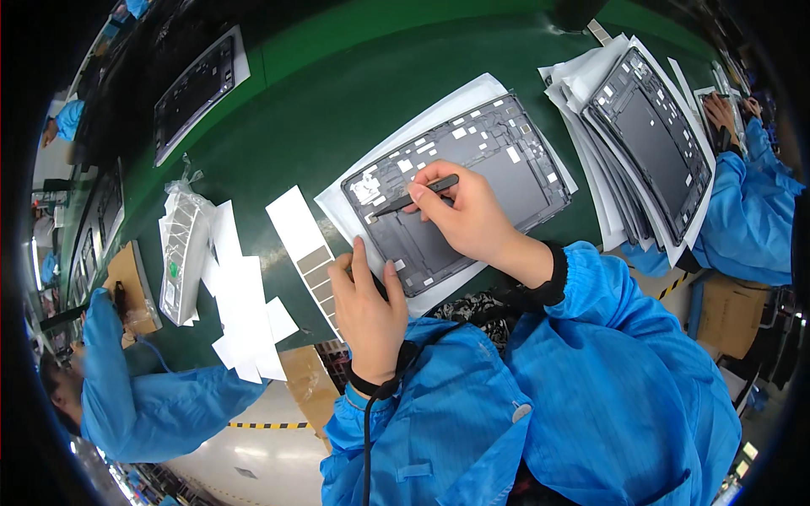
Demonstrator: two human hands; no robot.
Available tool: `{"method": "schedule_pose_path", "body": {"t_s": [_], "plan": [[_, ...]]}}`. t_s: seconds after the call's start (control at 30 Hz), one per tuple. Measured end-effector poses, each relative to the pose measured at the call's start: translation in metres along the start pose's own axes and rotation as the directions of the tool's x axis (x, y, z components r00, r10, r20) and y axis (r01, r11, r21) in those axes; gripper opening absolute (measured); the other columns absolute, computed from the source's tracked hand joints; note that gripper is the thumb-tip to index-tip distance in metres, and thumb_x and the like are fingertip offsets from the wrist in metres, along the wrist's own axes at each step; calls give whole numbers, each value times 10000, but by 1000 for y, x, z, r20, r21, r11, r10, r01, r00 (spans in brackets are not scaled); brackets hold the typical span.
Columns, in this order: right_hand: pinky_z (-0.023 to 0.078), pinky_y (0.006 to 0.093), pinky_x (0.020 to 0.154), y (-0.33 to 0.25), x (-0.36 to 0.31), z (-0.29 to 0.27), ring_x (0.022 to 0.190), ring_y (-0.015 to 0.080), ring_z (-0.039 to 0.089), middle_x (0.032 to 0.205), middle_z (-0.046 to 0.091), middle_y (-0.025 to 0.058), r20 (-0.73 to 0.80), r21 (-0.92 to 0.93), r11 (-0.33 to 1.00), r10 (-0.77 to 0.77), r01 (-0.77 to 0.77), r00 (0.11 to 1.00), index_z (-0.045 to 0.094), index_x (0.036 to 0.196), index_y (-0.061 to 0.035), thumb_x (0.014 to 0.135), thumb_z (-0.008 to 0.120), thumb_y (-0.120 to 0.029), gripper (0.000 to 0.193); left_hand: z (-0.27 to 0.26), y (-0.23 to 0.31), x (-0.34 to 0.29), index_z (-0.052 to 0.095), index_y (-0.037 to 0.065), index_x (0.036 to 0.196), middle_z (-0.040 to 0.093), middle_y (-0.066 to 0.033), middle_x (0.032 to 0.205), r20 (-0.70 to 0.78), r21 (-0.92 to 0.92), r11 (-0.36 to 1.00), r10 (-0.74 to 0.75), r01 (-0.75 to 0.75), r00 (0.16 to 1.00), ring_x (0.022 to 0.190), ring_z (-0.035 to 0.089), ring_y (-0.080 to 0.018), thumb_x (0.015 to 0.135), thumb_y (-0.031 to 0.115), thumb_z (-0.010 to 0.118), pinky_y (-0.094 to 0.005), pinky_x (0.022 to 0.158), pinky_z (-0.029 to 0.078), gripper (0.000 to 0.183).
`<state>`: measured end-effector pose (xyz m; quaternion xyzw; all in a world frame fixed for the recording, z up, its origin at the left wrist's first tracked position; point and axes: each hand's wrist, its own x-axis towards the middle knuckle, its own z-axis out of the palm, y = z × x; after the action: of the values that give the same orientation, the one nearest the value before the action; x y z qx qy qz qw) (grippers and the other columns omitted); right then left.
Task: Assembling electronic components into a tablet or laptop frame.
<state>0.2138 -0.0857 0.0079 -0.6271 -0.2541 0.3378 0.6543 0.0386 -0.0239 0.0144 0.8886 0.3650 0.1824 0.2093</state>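
A dark grey tablet back housing [472, 194] with many small white patches lies on white sheets [337, 202] in front of me. My right hand [468, 215] pinches black tweezers [445, 182]. Their tip points left and down at a small light piece near the housing's left edge; whether it grips that piece I cannot make out. At the housing's near-left corner is my left hand [371, 312], fingers apart, fingertips by the rim. A black wrist strap [375, 386] with a cord circles that wrist. Left of this hand lies a white strip with grey-brown rectangular stickers [319, 274].
A stack of similar housings [650, 152] with sheets between them stands at right. To the left are white papers [245, 312] and a clear plastic bag of strips [181, 244]. Co-workers in blue sleeves [169, 405] sit on both sides. Another housing [198, 88] lies far left.
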Motion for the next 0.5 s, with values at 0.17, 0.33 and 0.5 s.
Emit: {"method": "schedule_pose_path", "body": {"t_s": [0.17,0.33,0.5], "plan": [[520,279,664,5,1,0,789,160,698,877,700,103,9,-85,996,-37,38,999,639,1003,32,951,634,-143,183,1,2,3,575,-24,1286,544,-181,1102,21,23,1000,18,-18,1000,945,604,-350,897,143,662,-407,750,513,432],[512,272,639,6,0,1,818,159,708,891,698,94,18,-88,996,-16,18,1000,636,1021,28,961,629,-148,186,-2,3,3,585,-27,1264,549,-173,1084,27,45,998,48,-49,998,923,606,-333,894,129,655,-403,731,513,407],[509,266,624,3,-1,3,854,163,719,901,696,87,21,-77,997,5,-4,1000,627,1037,29,971,621,-149,189,-2,4,6,592,-20,1258,559,-173,1084,40,7,1000,25,-25,999,910,620,-352,898,118,635,-412,735,512,388]]}}
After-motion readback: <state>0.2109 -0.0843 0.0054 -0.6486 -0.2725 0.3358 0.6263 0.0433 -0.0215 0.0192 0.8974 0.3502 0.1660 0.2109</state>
